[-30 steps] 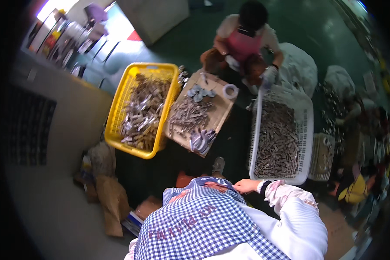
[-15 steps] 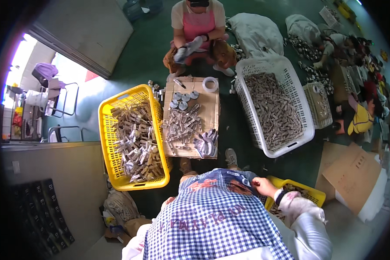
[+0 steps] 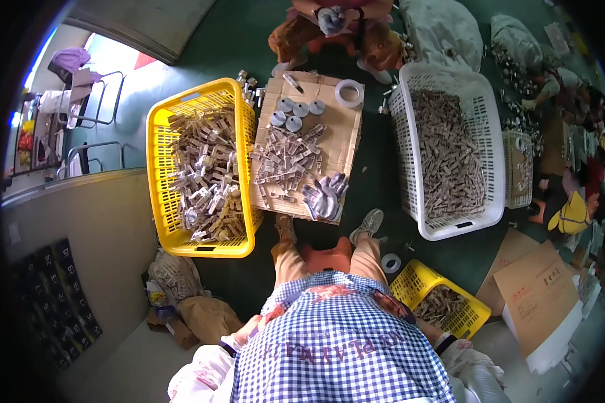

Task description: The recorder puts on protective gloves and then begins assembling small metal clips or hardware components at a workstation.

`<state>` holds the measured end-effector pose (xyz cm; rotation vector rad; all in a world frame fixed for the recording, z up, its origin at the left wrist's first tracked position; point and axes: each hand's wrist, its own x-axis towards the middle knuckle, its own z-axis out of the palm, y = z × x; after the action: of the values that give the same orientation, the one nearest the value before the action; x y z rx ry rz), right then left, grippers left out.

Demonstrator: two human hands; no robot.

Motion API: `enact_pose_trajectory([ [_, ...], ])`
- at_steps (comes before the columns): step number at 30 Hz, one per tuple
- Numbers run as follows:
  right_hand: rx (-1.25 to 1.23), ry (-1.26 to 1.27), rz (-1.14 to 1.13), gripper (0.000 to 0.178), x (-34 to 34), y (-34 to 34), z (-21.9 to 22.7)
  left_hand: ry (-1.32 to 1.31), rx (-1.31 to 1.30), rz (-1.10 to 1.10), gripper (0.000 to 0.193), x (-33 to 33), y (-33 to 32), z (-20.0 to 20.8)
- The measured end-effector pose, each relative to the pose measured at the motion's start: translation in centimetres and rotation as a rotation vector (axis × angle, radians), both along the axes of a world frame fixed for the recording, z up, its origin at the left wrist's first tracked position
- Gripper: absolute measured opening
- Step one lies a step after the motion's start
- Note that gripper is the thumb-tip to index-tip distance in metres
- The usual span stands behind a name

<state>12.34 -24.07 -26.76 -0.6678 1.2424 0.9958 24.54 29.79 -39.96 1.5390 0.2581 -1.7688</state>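
- The checked apron (image 3: 336, 342), blue and white with red patches and dark lettering, covers the person's lap at the near middle.
- The left hand (image 3: 252, 327) lies at the apron's left edge; its fingers are too hidden to tell whether they spread or pinch.
- The right hand (image 3: 428, 330) is mostly behind the apron's right edge, so its state cannot be told either.
- Near right, just beyond that hand, stands a small yellow basket (image 3: 412, 279) with metal pieces inside.
- Beyond the knees, a cardboard sheet (image 3: 339, 154) bears a loose pile of metal parts (image 3: 286, 161), grey discs (image 3: 294, 123) and, by its near edge, gloves (image 3: 326, 196).
- Its left edge runs just beside the large yellow basket (image 3: 212, 249), leaving little room.
- On its right, a wider lane of green floor (image 3: 376, 181) reaches the white basket (image 3: 460, 230).
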Motion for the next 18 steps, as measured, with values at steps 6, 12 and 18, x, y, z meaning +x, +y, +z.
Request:
enact_pose_trajectory([
  [6, -0.475, -0.56, 0.863, 0.026, -6.6, -4.5, -12.4, -0.503, 0.08, -0.44, 0.027, 8.8, -10.7, 1.1],
  [12, -0.613, -0.448, 0.158, 0.031, 6.2, -7.5, -24.5, -0.875, 0.005, -0.819, 0.016, 19.3, -16.1, -8.6],
  [18, -0.397, -0.52, -0.186, 0.031, 18.5, -8.5, -32.7, -0.968, -0.185, -0.717, 0.015, 22.8, -20.2, -15.0],
])
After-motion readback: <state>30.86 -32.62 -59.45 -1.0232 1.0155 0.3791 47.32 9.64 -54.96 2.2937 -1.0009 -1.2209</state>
